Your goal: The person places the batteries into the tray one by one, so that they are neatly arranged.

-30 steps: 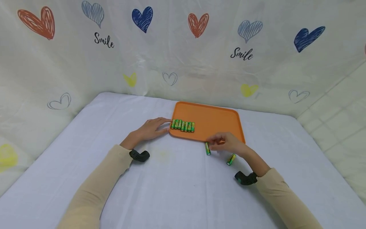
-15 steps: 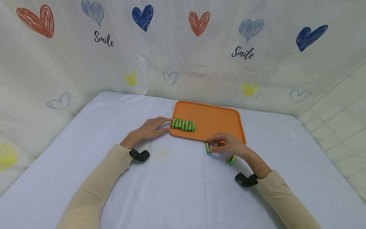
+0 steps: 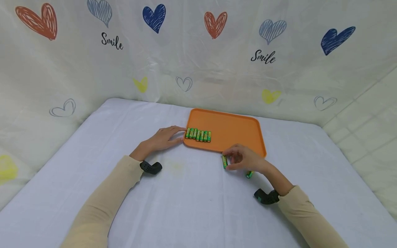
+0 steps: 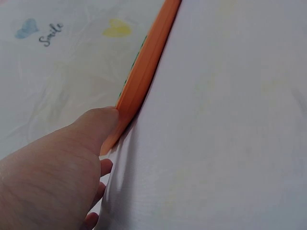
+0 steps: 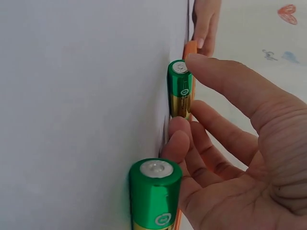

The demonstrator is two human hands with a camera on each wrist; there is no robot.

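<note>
Against the left rim of the orange tray (image 3: 235, 131) rests my left hand (image 3: 162, 138), fingers stretched along the edge; in the left wrist view its thumb (image 4: 103, 122) touches the tray wall. Just off the tray's front edge, my right hand (image 3: 246, 158) pinches a green AA battery (image 3: 224, 162) by its ends, between thumb and index finger. The right wrist view has the thumb at the end of this battery (image 5: 180, 88). A second battery (image 3: 249, 174) lies on the cloth under the right wrist, partly covered by the hand in the head view.
Inside the tray, at its left front, several green batteries (image 3: 198, 134) lie side by side in a row. A white cloth (image 3: 186, 206) covers the table, and a heart-printed curtain (image 3: 229, 69) hangs behind it. Each wrist wears a black device (image 3: 151, 168).
The right thumb has moved to the near end of the battery, which has turned slightly and shifted a little toward the person. The left hand and tray have stayed in place.
</note>
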